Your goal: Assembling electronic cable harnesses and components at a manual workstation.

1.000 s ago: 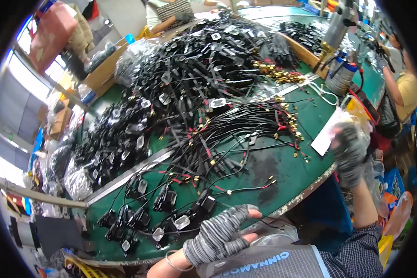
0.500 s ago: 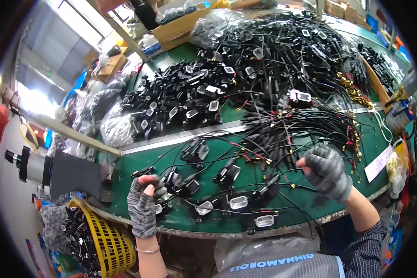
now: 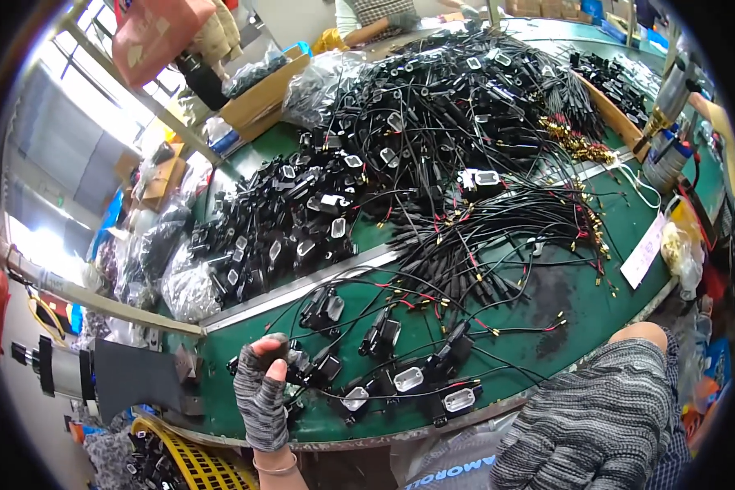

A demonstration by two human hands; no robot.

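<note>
Hand at L (image 3: 261,400), grey fingerless glove, is up beside the small black units (image 3: 459,399), fingers half-curled, thumb & forefinger close; can't make out if it pinches anything. R hand (image 3: 592,416), same glove, looms v. close to camera, back showing; fingertips hidden, so can't say if clenched or holding sth. It blocks near R table edge & part of grey apron (image 3: 453,472).

Units lie scattered along near side of green table (image 3: 604,310), some w/ clear windows, cables crossing among them; L glove hides bits of the nearest. Just behind: heap of black leads (image 3: 482,253), gold tips mostly toward R. Metal strip (image 3: 302,287) runs diagonally past; beyond it, big pile (image 3: 465,106) of black parts.

R side: white card (image 3: 643,251), plastic bag (image 3: 682,249), spool (image 3: 668,169), upright tool (image 3: 670,102). L side: rail (image 3: 98,287), black panel (image 3: 135,380), clear bags (image 3: 189,290), box (image 3: 257,102); yellow basket (image 3: 208,465) below, cut off at lower edge. Co-worker's gloved hand (image 3: 402,20) up top, far side.
</note>
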